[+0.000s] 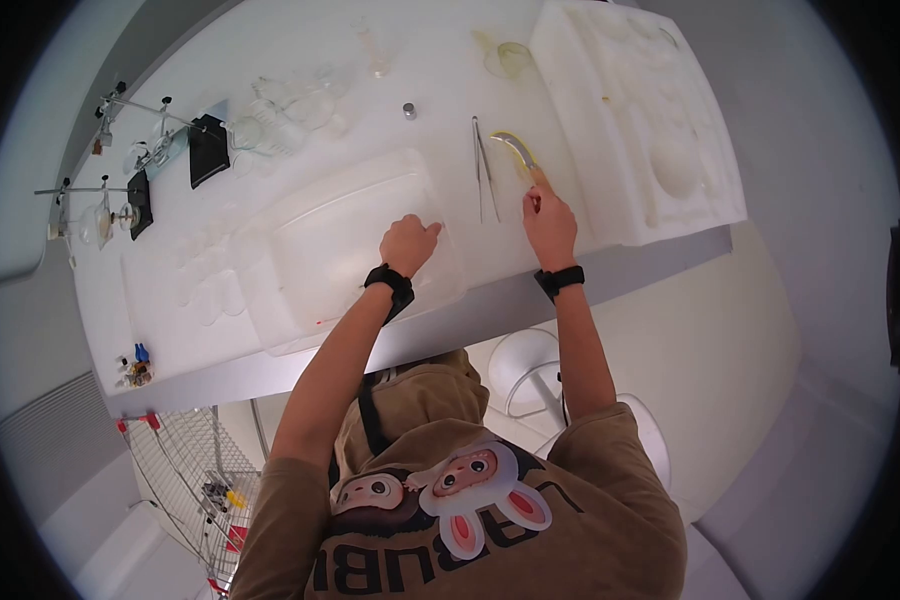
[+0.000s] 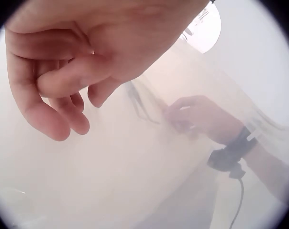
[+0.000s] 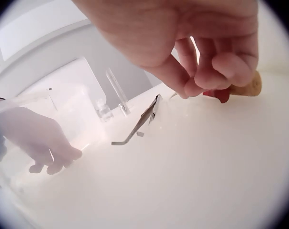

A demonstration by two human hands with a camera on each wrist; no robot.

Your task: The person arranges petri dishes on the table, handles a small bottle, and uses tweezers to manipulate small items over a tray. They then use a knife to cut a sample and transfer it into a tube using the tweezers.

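In the head view, a curved knife with a yellow-edged blade lies at the right of the white table, its blade pointing away from me. My right hand is at its handle, fingertips bent around it. Beyond those fingers the wooden handle end shows in the right wrist view; the grip itself is partly hidden. Long metal tweezers lie just left of the knife. My left hand, fingers loosely curled and holding nothing, is over the right part of a translucent plastic box.
A white foam block with hollows stands at the right. Clear glassware and black-based stands occupy the left back. A small metal cylinder and a yellowish round dish are further back. A wire cart stands below left.
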